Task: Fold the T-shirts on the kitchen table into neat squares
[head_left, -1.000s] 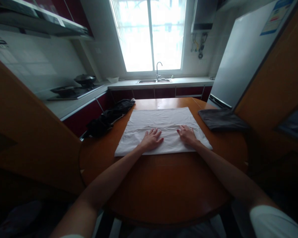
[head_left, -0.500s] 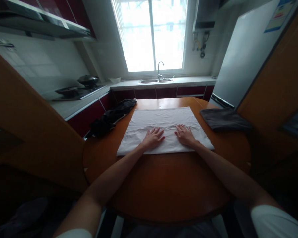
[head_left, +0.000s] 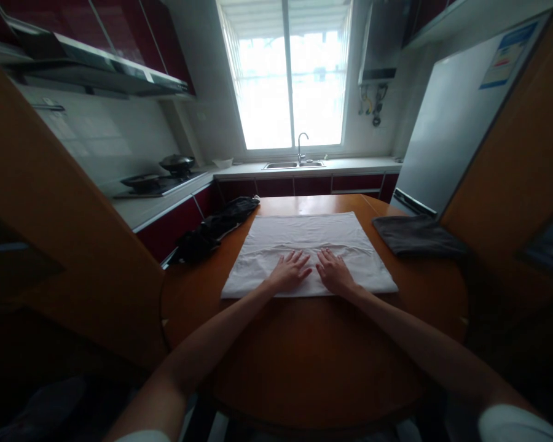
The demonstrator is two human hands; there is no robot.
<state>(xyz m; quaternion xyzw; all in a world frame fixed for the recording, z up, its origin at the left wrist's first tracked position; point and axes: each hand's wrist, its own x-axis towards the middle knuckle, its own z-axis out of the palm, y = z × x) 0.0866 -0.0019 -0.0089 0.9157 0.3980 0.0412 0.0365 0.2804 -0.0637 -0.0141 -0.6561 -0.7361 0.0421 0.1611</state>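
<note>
A white folded cloth (head_left: pixel 304 230), perhaps a garment, lies spread flat on the wooden table (head_left: pixel 313 356). Low creases run across its middle, just beyond my fingertips. My left hand (head_left: pixel 290 272) rests palm down on the cloth, left of its centre, fingers stretched out. Close beside it, my right hand (head_left: pixel 335 272) also lies flat on the fabric with fingers spread. A small gap separates the two hands. Neither one grips anything.
A dark grey folded cloth (head_left: pixel 417 236) lies at the table's right. Crumpled black clothing (head_left: pixel 212 230) is along the left edge. Beyond the table are a sink (head_left: pixel 295 164), a stove (head_left: pixel 166 183) with pans and a fridge (head_left: pixel 442 123).
My right hand has slid left across the white cloth, closer to my left hand. The camera view has tilted up slightly, so the scene sits lower.
</note>
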